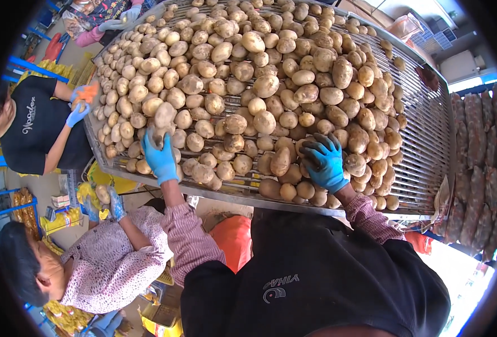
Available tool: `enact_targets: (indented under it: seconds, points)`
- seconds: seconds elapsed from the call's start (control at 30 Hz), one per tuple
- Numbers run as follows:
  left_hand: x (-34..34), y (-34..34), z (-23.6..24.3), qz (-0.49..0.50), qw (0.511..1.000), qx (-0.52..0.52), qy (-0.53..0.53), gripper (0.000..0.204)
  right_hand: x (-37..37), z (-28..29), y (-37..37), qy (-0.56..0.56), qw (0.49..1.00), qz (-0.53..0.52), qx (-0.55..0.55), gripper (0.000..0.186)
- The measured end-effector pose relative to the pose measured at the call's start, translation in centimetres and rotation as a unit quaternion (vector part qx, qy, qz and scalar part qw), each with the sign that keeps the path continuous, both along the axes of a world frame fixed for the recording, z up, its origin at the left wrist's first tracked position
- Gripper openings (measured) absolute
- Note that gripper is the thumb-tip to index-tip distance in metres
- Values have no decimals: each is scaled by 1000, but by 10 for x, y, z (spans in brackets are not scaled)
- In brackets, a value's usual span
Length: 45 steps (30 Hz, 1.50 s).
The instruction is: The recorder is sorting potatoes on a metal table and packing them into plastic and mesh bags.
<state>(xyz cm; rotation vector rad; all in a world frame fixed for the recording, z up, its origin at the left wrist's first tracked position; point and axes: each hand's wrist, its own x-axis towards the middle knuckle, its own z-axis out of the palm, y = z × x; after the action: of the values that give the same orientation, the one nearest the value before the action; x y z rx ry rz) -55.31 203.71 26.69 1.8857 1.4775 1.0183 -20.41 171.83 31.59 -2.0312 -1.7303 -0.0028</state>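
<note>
A broad layer of brown potatoes (265,86) covers the slatted metal table (422,140) in front of me. My left hand (161,158), in a light blue glove, is at the near left part of the pile. Its fingers are closed around a potato (157,135), which is slightly blurred; another, paler potato (164,114) lies just beyond the fingertips. My right hand (323,164) wears a blue glove with dark, dirty fingers. Those fingers are spread over the potatoes right of the middle, touching them; what lies beneath the palm is hidden.
A metal rim (231,196) edges the table on my side. Left of it, a person in a dark shirt (35,123) holds something orange. Nearer, a person in a patterned top (116,258) holds a potato (102,195). Filled mesh sacks (476,168) are stacked at right.
</note>
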Motion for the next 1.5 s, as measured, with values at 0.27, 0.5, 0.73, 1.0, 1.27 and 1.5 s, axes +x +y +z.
enact_targets:
  seconds: [0.27,0.5,0.73,1.0,1.27,1.5]
  points:
    - [16,-126,-44,-142,945,94,280,52,2,0,-1,5,1000,1,25,27]
    - [54,-64,-14,-37,963,155,216,62,2,-2,-3,4,999,-9,45,24]
    - [129,-63,8,-445,790,129,402,49,6,-7,-9,8,997,-14,72,21]
    - [121,2,23,-40,965,127,227,31,8,-17,-17,33,998,-6,57,26]
    - [265,-185,34,-397,912,-36,-93,24,21,17,-50,168,978,4,123,40]
    - [300,-292,54,-462,884,66,-26,32,73,46,-241,179,900,-321,233,35]
